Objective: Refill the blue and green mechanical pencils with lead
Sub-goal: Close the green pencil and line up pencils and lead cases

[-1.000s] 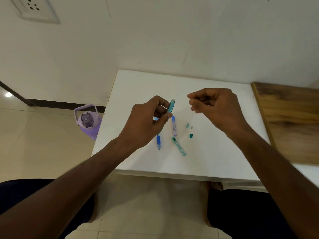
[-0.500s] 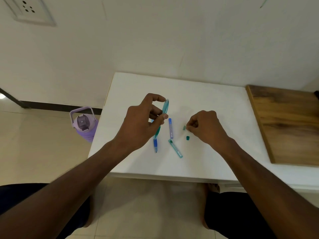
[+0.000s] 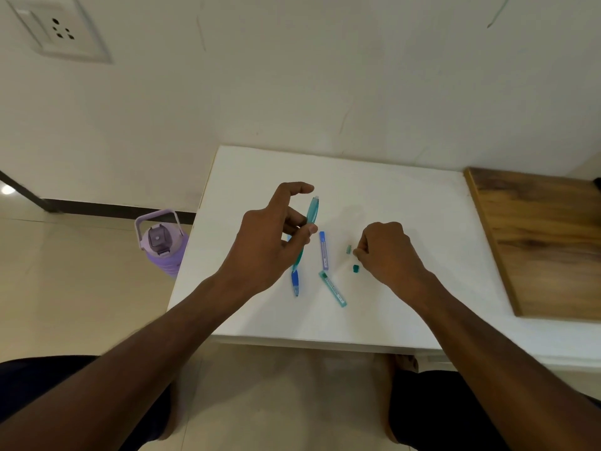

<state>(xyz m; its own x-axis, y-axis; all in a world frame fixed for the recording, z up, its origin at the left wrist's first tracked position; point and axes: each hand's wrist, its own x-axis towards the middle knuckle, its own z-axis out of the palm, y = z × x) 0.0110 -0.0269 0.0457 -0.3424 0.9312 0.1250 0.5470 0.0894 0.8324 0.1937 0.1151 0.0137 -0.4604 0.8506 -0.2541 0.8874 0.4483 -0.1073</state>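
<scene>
My left hand (image 3: 276,242) holds the green mechanical pencil (image 3: 311,213) almost upright above the white table (image 3: 406,203), its top end up and my forefinger raised off it. The blue mechanical pencil (image 3: 295,281) lies on the table under that hand, mostly hidden. Beside it lie a blue lead tube (image 3: 323,250) and a green lead tube (image 3: 333,288). My right hand (image 3: 387,252) rests low on the table with its fingertips pinched next to a small light green cap (image 3: 349,249); a darker green cap (image 3: 355,268) lies just below. Whether the fingertips hold anything is hidden.
A wooden board (image 3: 536,239) lies on the right side of the table. A purple water bottle (image 3: 161,245) stands on the floor left of the table. The wall with a socket (image 3: 58,30) is behind. My knees are below the table's front edge.
My right hand has dropped from mid-air down to the table beside the small green caps. My left hand has kept the green pencil and lifted its forefinger.
</scene>
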